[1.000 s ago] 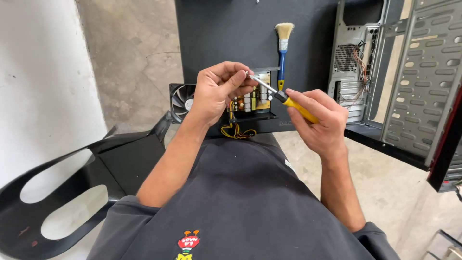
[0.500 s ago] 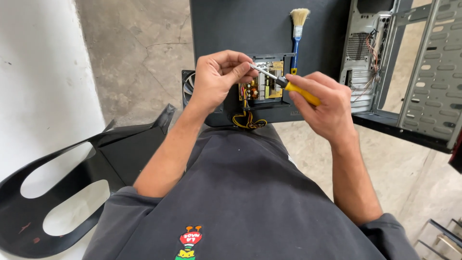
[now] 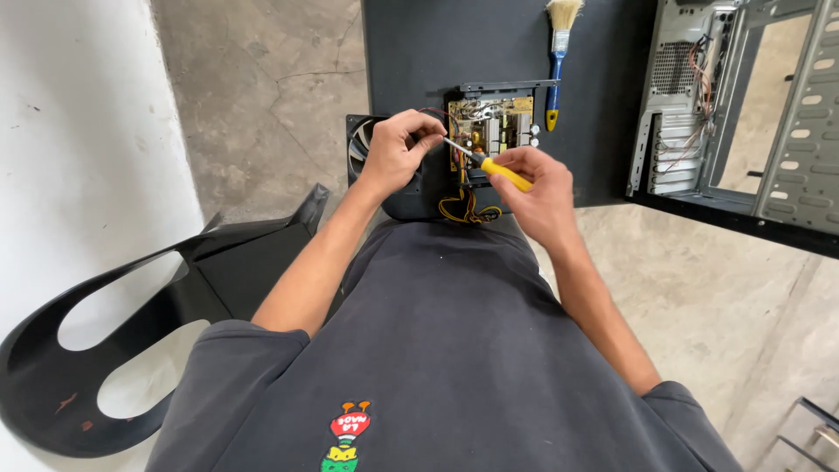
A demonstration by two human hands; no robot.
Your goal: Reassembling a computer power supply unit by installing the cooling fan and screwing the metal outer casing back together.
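Hands meet over an opened power supply board [image 3: 488, 131] in the head view, which looks straight down the person's dark shirt front. The left hand [image 3: 398, 153] is curled nearly closed, its fingertips pinched together at the board's left edge, just where the screwdriver's tip arrives; what they pinch is too small to tell. The right hand [image 3: 542, 188] is wrapped around the yellow handle of the screwdriver [image 3: 489, 163], thumb and fingers closed on it, with the metal shaft slanting up and left toward the left hand's fingertips.

The board lies in its metal tray on the black tabletop [image 3: 419, 52], close to the near edge, with coils and capacitors showing on its yellowish face. A bundle of yellow and black wires [image 3: 468, 208] spills from under it over the tabletop's edge toward the lap. A black fan [image 3: 360, 144] sits just left of the board, partly hidden behind the left hand. A paintbrush [image 3: 557, 52] with a blue and yellow handle lies above and to the right of the board, bristles pointing away. An open computer case [image 3: 743, 114] lies on the right end of the tabletop, well apart from the hands. A black plastic chair [image 3: 131, 297] stands on the concrete floor [image 3: 262, 87] to the left.
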